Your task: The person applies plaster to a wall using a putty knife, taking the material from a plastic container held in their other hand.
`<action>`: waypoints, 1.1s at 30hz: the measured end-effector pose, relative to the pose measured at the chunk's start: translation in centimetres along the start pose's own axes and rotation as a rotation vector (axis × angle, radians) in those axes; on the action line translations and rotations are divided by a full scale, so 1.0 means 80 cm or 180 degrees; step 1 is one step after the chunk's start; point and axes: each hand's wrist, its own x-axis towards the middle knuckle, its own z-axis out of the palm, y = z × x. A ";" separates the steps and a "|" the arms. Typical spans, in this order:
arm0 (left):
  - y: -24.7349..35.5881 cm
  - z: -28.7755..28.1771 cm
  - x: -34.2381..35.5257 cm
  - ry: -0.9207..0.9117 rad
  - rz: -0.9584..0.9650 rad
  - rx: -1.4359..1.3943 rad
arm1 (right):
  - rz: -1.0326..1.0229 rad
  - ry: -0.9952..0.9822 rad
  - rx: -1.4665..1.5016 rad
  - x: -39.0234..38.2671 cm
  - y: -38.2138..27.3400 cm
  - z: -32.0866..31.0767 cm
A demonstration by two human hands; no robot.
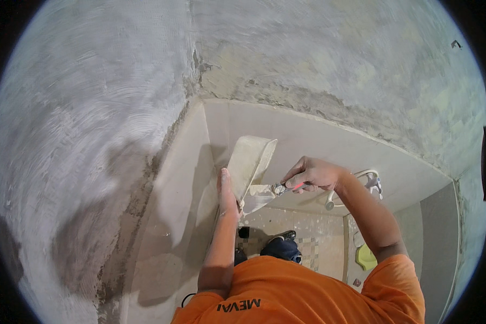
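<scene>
With my left hand (227, 189) I grip a wide cream-coated plate-like tool (248, 156), tilted, with a lip along its right side. My right hand (310, 174) is closed on the handle of a putty knife (262, 195), which shows some red. The knife's blade carries pale paste and lies against the lower right edge of the wide tool.
Plastered grey walls (102, 75) meet above tiled lower walls (378, 156). A shower mixer with hose (371, 186) is mounted at the right. Below are my feet (279, 240) on a speckled tile floor (308, 232), with a yellow-green plastic object (365, 256) at the right.
</scene>
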 end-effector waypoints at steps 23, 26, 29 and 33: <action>0.021 0.054 -0.032 -0.1088 0.0415 -0.0814 | -0.2002 -0.0217 0.1934 -0.057 -0.005 -0.065; 0.034 0.083 -0.062 -0.1296 0.0535 -0.0999 | -0.2272 0.0311 0.1730 -0.073 -0.025 -0.090; 0.054 0.095 -0.082 -0.1522 0.0789 -0.1006 | -0.2657 0.0766 0.1716 -0.062 -0.031 -0.097; 0.051 0.082 -0.092 -0.1038 0.1133 -0.0886 | -0.2739 0.1010 0.1947 -0.055 -0.027 -0.077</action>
